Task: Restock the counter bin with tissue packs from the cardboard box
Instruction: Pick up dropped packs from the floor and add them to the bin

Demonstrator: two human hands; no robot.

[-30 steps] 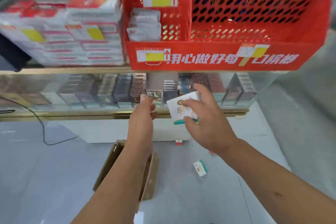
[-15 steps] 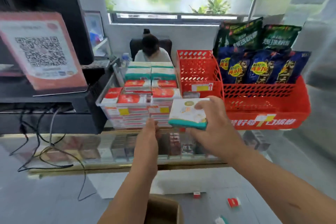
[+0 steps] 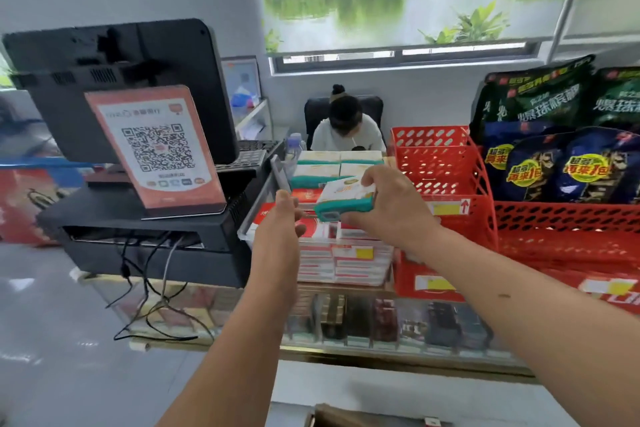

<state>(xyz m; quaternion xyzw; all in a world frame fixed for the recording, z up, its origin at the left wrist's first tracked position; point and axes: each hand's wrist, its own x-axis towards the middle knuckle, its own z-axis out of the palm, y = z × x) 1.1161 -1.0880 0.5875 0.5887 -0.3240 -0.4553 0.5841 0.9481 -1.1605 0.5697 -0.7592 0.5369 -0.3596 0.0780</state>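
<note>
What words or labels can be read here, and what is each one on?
"爆珠槟榔": on the green snack bag.
"超多 再来1包": in the yellow circle on the blue snack bag.
QR code sign: small print too blurred to read.
The tissue pack in the right hand and the yellow price label: too blurred to read.

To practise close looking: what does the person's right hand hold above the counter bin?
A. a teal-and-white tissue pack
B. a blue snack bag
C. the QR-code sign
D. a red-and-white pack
A: the right hand grips a teal-and-white tissue pack, held over the packs stacked in the clear counter bin.
</note>
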